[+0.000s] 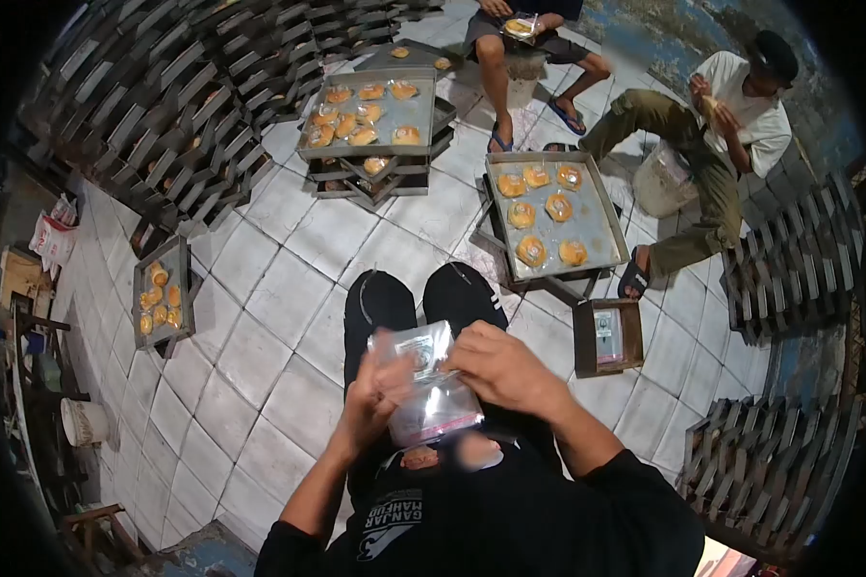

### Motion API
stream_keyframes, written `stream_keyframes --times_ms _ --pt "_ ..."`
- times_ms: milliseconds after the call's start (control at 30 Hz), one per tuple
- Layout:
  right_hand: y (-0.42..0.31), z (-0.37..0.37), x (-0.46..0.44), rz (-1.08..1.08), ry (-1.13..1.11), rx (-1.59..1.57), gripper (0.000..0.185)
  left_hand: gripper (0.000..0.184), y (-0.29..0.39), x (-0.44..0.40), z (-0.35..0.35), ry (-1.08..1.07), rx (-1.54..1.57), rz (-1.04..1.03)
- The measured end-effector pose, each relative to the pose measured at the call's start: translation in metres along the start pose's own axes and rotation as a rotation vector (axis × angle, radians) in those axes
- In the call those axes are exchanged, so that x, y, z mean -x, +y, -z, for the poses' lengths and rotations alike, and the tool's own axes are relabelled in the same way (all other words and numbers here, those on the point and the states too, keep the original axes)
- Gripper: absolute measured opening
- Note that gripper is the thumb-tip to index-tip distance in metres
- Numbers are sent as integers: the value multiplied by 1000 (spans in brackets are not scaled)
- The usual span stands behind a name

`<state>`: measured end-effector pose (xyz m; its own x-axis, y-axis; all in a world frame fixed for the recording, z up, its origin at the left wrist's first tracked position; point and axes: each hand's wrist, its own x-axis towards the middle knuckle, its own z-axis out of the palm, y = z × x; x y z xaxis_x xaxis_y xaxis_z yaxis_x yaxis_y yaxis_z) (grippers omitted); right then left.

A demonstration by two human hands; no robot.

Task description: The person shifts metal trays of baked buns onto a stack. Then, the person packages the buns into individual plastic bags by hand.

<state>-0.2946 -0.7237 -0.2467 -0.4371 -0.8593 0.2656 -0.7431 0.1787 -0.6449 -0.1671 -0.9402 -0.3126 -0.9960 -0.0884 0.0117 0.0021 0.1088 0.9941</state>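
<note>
Above my lap, a clear plastic bag (pixel 425 348) with dark print is between my two hands. My right hand (pixel 505 370) pinches its right edge, thumb and fingers together. On the bag's left side is my left hand (pixel 377 385), its fingers smeared by motion, so their grip does not show clearly. Just below, a pile of clear plastic bags (pixel 437 413) with a pink strip along one edge rests on my lap. Two small things near my waist are too blurred to name.
Trays of bagged bread rolls stand ahead: one tray (pixel 611 248) at right, a stacked tray (pixel 420 113) further back, a smaller tray (pixel 185 313) at left. A wooden box (pixel 630 337) holds bags. Two people sit beyond, each holding bread. Metal racks (pixel 789 260) line the sides.
</note>
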Motion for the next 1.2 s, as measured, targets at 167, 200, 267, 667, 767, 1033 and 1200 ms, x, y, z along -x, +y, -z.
stream_keyframes --times_ms 167,200,267,667,767,1033,1200 --pt "179 -11 45 -841 428 -1235 20 19 4 -35 24 51 340 230" --pt "279 -52 95 -931 192 -352 30 19 2 -47 30 202 431 180" --pt "337 -97 158 -974 -128 292 31 23 -3 -72 44 432 639 52" --pt "267 -214 266 -1314 -140 -530 40 25 -56 -111 28 441 524 130" --pt "274 -223 274 -1322 -115 -626 43 25 -50 -114 25 431 490 136" --pt "314 -218 227 -1293 76 -586 45 25 -47 -107 19 461 436 69" --pt "325 -227 198 -1156 -1 -348 51 25 -49 -105 21 483 422 53"
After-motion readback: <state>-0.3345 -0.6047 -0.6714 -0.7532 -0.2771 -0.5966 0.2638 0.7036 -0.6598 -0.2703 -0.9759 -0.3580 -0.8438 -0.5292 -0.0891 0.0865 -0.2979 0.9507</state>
